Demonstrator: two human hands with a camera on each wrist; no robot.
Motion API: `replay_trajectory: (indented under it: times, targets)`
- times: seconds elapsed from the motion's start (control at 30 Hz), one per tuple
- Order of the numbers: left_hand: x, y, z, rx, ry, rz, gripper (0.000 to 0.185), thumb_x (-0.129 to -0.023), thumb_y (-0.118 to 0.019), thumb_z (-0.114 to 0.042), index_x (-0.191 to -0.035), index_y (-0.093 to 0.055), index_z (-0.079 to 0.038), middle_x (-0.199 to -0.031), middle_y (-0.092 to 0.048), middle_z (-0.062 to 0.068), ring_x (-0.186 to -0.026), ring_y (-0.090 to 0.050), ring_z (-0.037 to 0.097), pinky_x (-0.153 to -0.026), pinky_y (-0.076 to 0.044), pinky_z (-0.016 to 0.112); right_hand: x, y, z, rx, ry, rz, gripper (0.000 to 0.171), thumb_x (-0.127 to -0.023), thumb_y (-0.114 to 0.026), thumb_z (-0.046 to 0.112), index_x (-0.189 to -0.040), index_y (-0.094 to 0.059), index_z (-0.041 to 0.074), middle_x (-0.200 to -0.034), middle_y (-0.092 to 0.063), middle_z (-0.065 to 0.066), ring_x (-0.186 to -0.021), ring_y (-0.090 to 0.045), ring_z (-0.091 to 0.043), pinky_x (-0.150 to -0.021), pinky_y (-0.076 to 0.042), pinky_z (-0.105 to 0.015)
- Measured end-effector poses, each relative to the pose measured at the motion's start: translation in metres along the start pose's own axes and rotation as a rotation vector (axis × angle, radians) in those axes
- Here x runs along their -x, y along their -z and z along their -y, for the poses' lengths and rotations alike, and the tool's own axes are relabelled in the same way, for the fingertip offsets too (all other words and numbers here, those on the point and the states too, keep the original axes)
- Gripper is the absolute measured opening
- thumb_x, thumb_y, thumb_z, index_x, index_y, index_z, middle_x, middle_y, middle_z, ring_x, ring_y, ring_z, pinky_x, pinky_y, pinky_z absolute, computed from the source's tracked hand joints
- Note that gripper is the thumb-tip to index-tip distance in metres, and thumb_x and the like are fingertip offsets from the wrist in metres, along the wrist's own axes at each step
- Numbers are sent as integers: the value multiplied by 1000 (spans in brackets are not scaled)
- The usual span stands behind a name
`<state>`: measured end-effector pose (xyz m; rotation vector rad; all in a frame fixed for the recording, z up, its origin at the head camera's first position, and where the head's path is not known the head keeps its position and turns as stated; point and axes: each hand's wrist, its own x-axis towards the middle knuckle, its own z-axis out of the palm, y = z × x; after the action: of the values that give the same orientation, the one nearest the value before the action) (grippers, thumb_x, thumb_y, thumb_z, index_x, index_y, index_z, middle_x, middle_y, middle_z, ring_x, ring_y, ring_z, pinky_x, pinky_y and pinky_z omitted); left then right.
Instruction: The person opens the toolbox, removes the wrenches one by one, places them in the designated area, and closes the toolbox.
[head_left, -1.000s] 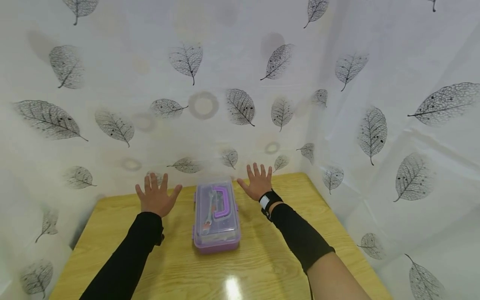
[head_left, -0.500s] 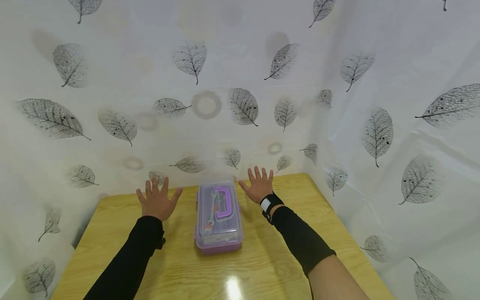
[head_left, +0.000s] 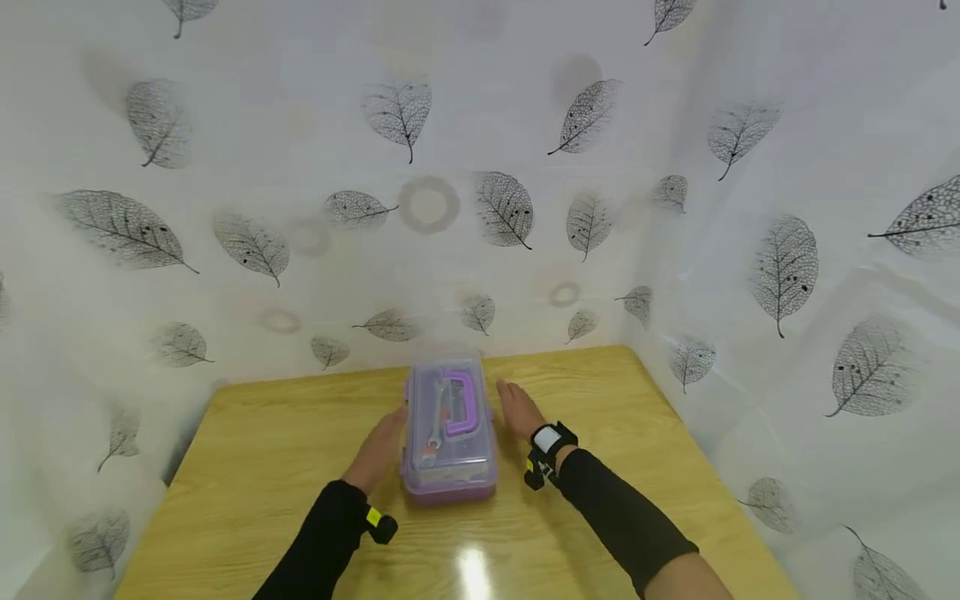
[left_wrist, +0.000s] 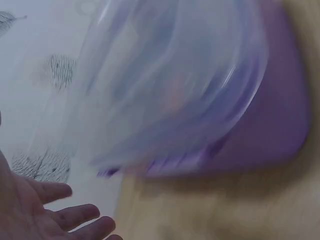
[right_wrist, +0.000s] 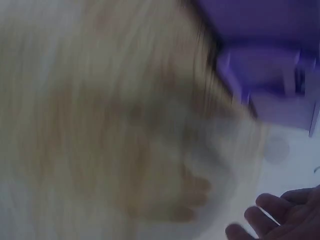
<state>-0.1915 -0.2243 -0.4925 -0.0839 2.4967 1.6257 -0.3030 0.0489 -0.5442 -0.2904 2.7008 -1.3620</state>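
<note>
Left hand: the left hand (head_left: 378,450) lies just beside the left wall of the box, fingers straight and loose; whether it touches the wall cannot be told, as the left wrist view is blurred.
Right hand: the right hand (head_left: 517,408) is near the box's right side, a narrow strip of table showing between them; fingers straight, gripping nothing.
Box: the purple box (head_left: 450,433) with a clear lid sits shut on the wooden table (head_left: 262,450), between the two hands, its purple handle (head_left: 461,402) folded flat on the lid.
Contents: a metal wrench (head_left: 433,425) shows through the lid.
Backdrop: a leaf-printed curtain (head_left: 450,167) hangs behind and to the right.
Risk: in my judgement, an uneven squeeze from the sides could skid the smooth box on the glossy table, or tilt it so the wrench slides.
</note>
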Motion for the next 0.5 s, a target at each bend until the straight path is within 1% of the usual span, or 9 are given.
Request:
replay_trajectory:
  times: [0.07,0.13,0.2,0.27,0.3,0.37,0.43,0.5]
  targets:
    - [11,-18,6,133,33,-8,84,-108,-24,-66,-162,-29,-3,-166,-30,24,-154,-22,46,-126,-13,64,9,-9,3,-137,1,16,79,-112,-19,56,-151,-43,-9,-151,-49,-28,-143,-43,-45,-122,-33,-57]
    - [19,-32,11,229,57,-15,80,-109,-26,-63,-164,-22,-5,-168,-24,24,-155,-17,46,-126,-9,65,20,-17,9,-254,14,53,78,-112,-16,55,-153,-43,-5,-153,-49,-25,-146,-41,-41,-125,-28,-56]
    - [28,-44,15,277,83,-47,80,-110,-27,-61,-166,-12,-5,-170,-13,25,-156,-7,47,-125,-3,68,29,-22,13,-344,55,107,78,-112,-12,55,-153,-45,-2,-149,-54,-21,-144,-45,-37,-125,-29,-54]
    - [31,-52,18,292,78,-70,82,-110,-25,-60,-167,-4,-5,-171,-5,25,-156,-1,48,-123,1,70,35,-25,17,-430,91,163,78,-111,-8,57,-153,-46,4,-145,-59,-16,-140,-51,-33,-124,-31,-52]
    - [32,-54,19,304,78,-77,83,-110,-24,-61,-167,-2,-6,-171,-2,25,-156,1,48,-123,2,71,37,-26,19,-453,110,171,77,-111,-7,57,-156,-44,7,-145,-59,-14,-140,-50,-30,-124,-30,-50]
    - [34,-57,21,310,80,-96,85,-109,-22,-64,-166,0,-6,-171,0,25,-156,3,47,-123,4,70,40,-28,22,-493,162,180,73,-112,-5,54,-157,-43,10,-143,-61,-13,-138,-53,-29,-123,-33,-49]
    - [35,-58,22,318,84,-104,87,-108,-19,-66,-166,0,-5,-171,1,25,-156,4,47,-123,4,70,42,-27,27,-472,213,157,67,-114,-5,47,-161,-36,11,-150,-55,-15,-143,-47,-30,-125,-29,-50]
    - [36,-58,24,327,84,-111,89,-107,-16,-68,-166,0,-4,-171,1,25,-156,4,48,-123,4,70,44,-26,35,-405,251,106,64,-115,-7,41,-163,-29,5,-158,-44,-21,-150,-37,-37,-126,-23,-55]
